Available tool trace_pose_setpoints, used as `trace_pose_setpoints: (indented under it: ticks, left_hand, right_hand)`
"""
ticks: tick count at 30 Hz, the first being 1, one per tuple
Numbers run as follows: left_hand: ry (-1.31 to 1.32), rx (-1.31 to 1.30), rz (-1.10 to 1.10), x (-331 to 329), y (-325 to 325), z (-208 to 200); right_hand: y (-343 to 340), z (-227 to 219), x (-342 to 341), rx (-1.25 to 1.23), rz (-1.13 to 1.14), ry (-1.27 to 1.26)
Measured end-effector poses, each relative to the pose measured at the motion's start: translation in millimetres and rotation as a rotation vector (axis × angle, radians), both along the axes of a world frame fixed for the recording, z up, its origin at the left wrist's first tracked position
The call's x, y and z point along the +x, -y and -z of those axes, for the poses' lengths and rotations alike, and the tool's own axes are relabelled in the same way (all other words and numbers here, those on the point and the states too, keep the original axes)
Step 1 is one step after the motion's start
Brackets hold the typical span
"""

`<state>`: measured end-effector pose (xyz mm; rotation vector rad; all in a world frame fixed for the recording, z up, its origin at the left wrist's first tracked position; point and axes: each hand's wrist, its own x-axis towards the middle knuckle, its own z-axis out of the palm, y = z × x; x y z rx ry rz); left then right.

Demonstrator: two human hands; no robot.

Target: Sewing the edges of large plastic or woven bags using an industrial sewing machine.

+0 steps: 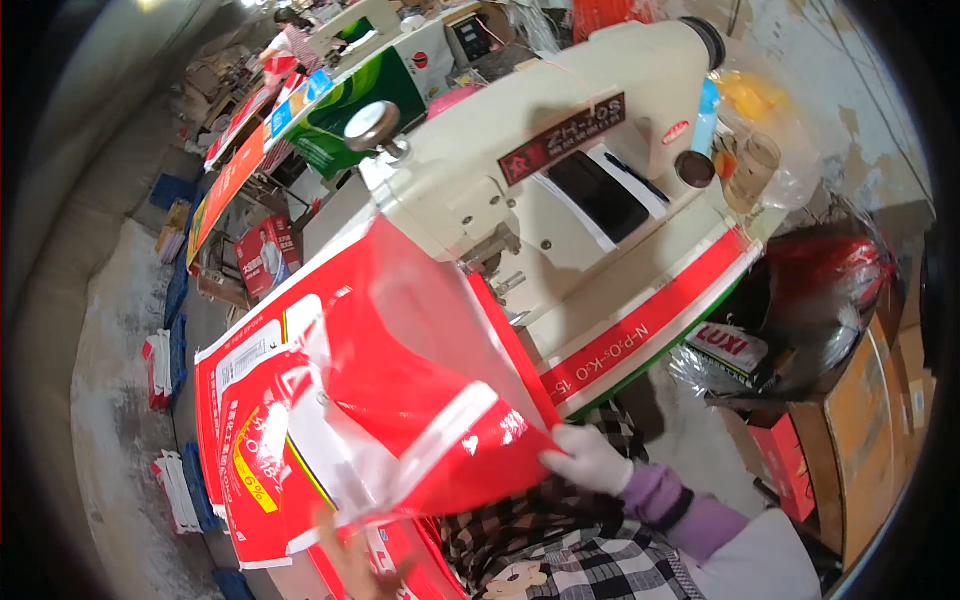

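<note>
Sacks of red printed plastic lie spread in front of the cream sewing machine, their far edge reaching under its head. The right hand, in a white glove, pinches the near corner of the top sack, just below the machine's base. The left hand shows blurred at the sack's lower edge; whether it grips cannot be told. Right of the machine sits a clear bag; behind it, another person works at a counter.
</note>
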<state>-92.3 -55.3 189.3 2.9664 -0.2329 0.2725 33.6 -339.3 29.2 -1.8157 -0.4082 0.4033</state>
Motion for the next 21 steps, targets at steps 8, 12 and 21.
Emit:
trace_pose_setpoints:
  ticks: [8, 12, 21]
  left_hand:
    - [-0.439, 0.502, -0.476, -19, -267, 122]
    - [-0.363, 0.551, -0.433, 80, -280, 138]
    - [0.417, -1.85, -1.74, -211, -415, 129]
  right_hand:
    - [-66, 9, -7, 0.022, 0.078, 0.296]
    - [-129, -28, 63, -0.336, -0.323, 0.548]
    - [-200, -38, -28, -0.095, -0.893, 0.35]
